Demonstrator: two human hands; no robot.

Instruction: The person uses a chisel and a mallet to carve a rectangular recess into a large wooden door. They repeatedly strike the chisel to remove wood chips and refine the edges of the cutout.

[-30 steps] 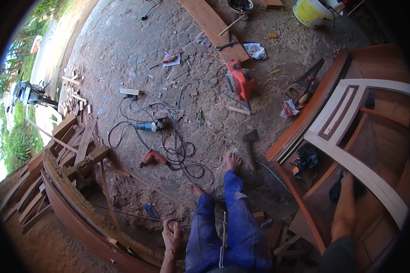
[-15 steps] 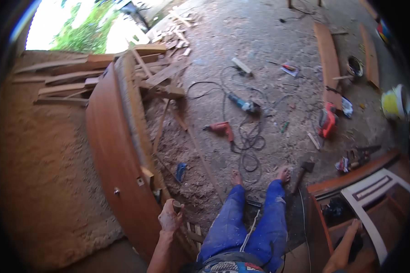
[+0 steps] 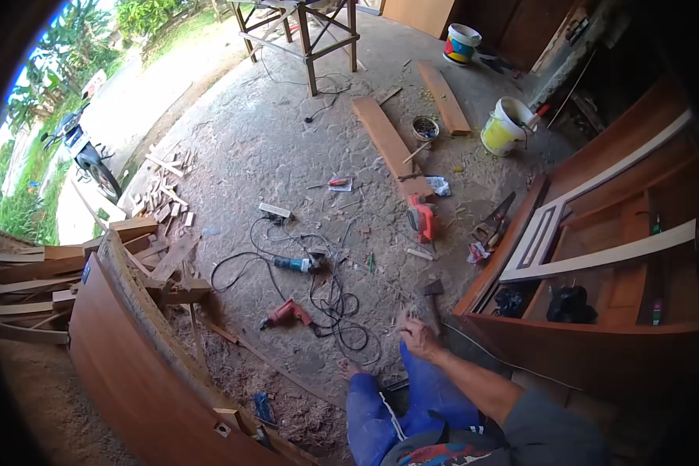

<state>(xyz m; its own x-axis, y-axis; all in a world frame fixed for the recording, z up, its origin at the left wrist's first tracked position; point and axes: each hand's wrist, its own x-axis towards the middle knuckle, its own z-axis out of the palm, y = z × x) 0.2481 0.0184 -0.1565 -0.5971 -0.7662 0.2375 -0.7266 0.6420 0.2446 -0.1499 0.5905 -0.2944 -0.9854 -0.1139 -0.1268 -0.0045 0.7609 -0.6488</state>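
My right hand [image 3: 421,339] reaches across above my right thigh, fingers half bent and loosely apart, with nothing visible in them. Just beyond it a hatchet [image 3: 433,308] lies on the floor. My left hand is out of view. To the right stands a brown wooden cabinet [image 3: 575,346] with open compartments, pale strips [image 3: 637,250] across it and black plastic bags [image 3: 571,304] inside. A brown wooden door [image 3: 144,353] rests on its edge at left. Between them lie a red drill [image 3: 289,314] and a blue angle grinder [image 3: 295,264] among tangled cords.
A red electric planer [image 3: 422,220] sits by a long plank [image 3: 388,144]. A handsaw [image 3: 493,225] lies near the cabinet. Further back are a yellow-and-white bucket [image 3: 503,132], a bowl [image 3: 426,127] and a wooden stand [image 3: 311,58]. Offcuts [image 3: 163,194] are heaped at left.
My view has swung right and up. My left hand, which held a small round object by the door, has left the picture. My right hand has moved from the cabinet to above my leg.
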